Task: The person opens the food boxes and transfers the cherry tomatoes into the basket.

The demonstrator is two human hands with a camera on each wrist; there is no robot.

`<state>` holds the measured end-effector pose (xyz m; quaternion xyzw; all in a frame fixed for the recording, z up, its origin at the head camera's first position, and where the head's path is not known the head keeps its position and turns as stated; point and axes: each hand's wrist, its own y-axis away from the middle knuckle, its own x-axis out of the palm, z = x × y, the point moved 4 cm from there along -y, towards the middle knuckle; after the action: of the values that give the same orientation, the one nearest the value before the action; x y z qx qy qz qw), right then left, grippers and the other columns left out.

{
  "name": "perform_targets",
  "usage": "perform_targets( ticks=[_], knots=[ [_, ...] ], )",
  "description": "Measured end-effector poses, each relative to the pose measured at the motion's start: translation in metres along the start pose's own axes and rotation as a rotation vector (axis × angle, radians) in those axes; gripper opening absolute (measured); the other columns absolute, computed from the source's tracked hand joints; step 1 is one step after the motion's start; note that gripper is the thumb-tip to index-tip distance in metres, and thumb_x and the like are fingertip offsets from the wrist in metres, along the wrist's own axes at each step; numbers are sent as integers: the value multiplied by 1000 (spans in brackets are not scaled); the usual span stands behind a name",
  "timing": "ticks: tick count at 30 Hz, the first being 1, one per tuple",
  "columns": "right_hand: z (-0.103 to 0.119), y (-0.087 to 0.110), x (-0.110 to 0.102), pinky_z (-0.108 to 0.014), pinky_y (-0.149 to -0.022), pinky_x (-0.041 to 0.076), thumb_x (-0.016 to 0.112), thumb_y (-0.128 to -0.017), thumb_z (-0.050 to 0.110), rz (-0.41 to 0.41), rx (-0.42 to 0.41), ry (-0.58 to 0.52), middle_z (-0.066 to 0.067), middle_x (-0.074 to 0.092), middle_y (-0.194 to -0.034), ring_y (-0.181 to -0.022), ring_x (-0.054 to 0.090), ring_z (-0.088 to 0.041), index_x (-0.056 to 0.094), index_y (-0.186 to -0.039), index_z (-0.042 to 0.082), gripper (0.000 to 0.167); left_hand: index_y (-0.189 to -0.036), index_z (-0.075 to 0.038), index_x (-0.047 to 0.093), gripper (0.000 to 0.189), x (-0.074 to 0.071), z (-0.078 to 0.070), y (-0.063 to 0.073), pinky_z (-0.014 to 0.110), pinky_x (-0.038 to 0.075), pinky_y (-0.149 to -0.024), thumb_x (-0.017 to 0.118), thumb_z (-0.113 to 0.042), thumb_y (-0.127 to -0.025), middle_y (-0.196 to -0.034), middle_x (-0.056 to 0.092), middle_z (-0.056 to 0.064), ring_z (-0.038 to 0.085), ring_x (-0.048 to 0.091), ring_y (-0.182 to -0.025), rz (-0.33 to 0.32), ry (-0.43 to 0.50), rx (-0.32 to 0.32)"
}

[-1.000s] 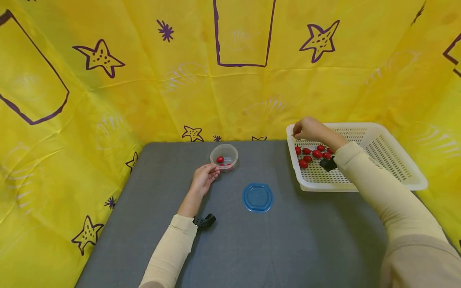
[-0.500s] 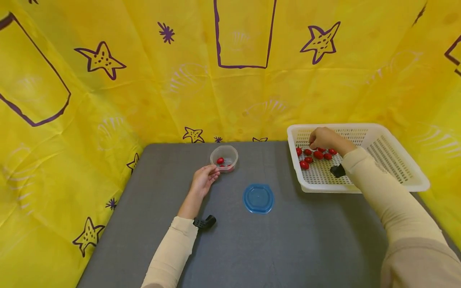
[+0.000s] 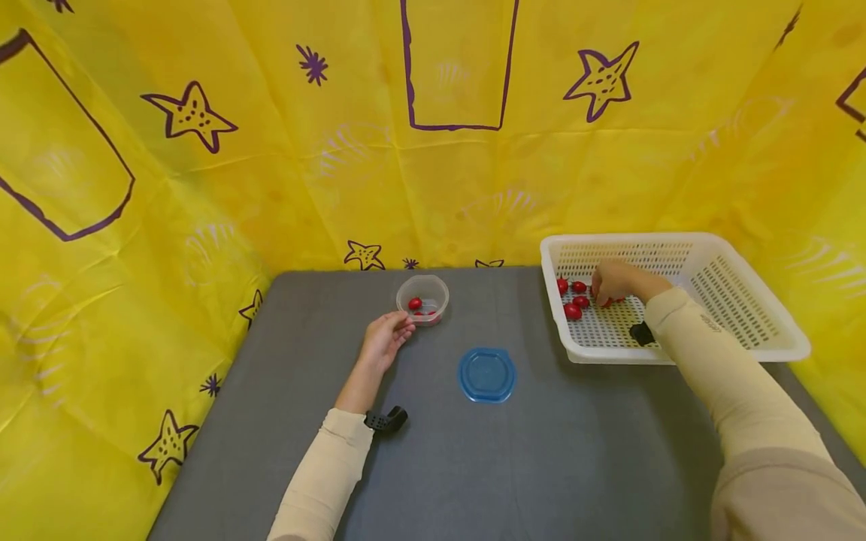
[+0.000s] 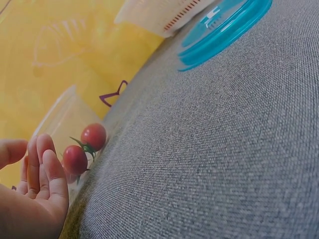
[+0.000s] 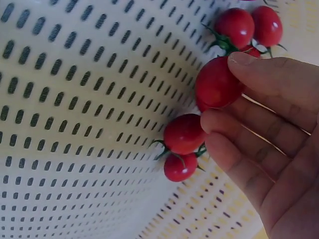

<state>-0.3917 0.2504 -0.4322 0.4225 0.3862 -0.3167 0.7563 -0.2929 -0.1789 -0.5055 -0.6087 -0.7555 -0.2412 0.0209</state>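
Note:
In the head view my left hand [image 3: 386, 342] is at the near left rim of a small clear plastic container [image 3: 441, 289], pinching that rim between thumb and fingers. Several red cherry tomatoes [image 4: 75, 160] lie inside it, some with green stems. On the right, my right hand [image 3: 614, 282] reaches down into a white perforated basket [image 3: 558, 330]. Seen from the right wrist, its thumb and fingers pinch a cherry tomato [image 5: 215, 85]. Other cherry tomatoes [image 5: 183, 133] lie around the fingertips; the hand hides some of them in the head view.
A blue lid [image 3: 486, 375] lies flat on the grey cloth-covered table [image 3: 528, 458], between container and basket. A yellow patterned curtain [image 3: 453, 173] rises behind the table and along its sides.
My right hand has moved from the basket's far left rim, rightward and down among the cherry tomatoes. The left hand has stayed at the container.

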Motion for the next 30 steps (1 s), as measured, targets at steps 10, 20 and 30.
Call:
perform_targets(
  ticks=[10, 20, 30],
  knots=[
    [-2, -12, 9, -29, -61, 53, 71, -75, -1, 30, 23, 30, -14, 69, -85, -71, 60, -20, 70, -93, -8, 20, -96, -5, 56, 4, 0, -2, -2, 21, 53, -70, 57, -9, -96, -71, 66, -4, 7, 64, -66, 10, -16, -8],
    [3, -9, 9, -25, -56, 49, 68, -75, -1, 39, 10, 30, -14, 67, -84, -66, 57, -17, 68, -93, -9, 20, -93, -6, 58, 5, -2, -1, -2, 22, 53, -70, 58, -10, -96, -73, 66, -3, 8, 64, -67, 9, -22, -6],
    [15, 0, -25, -33, -62, 48, 67, -86, 16, -89, 11, 99, -15, 66, -77, -66, 54, -20, 68, -86, -5, 21, -93, -6, 58, 5, -1, -1, 0, 22, 53, -70, 57, -9, -96, -74, 66, -3, 8, 63, -67, 0, -26, -4]
  ],
)
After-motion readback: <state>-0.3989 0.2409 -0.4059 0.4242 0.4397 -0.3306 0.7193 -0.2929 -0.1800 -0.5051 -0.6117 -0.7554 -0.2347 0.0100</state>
